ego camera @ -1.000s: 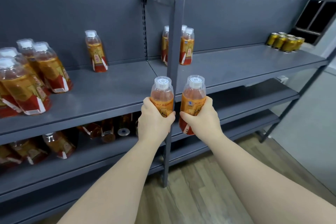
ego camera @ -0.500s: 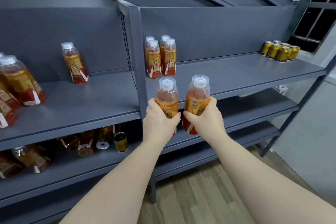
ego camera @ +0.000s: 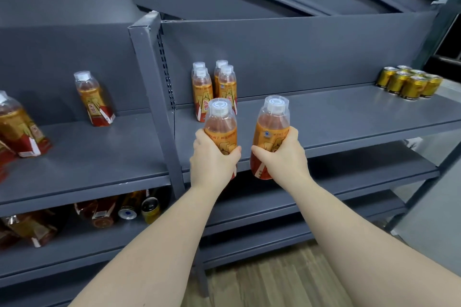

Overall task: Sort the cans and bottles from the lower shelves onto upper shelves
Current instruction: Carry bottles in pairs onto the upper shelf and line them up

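Note:
My left hand (ego camera: 212,159) grips an orange drink bottle (ego camera: 220,124) with a white cap, held upright. My right hand (ego camera: 283,154) grips a second, matching bottle (ego camera: 270,129), also upright. Both bottles hover at the front edge of the upper right shelf (ego camera: 349,117). Behind them, at the shelf's back left, stands a group of several like bottles (ego camera: 214,87). Several gold cans (ego camera: 409,82) stand at the shelf's far right.
A grey upright post (ego camera: 159,107) divides the two shelf bays. The upper left shelf (ego camera: 82,162) holds one bottle (ego camera: 94,99) and more at the left edge (ego camera: 20,127). Bottles and cans (ego camera: 119,209) lie on the lower left shelf. Wooden floor below.
The view has shifted right and closer, so the post now lies left of my hands. Both hands have carried their bottles up to the right shelf's front edge.

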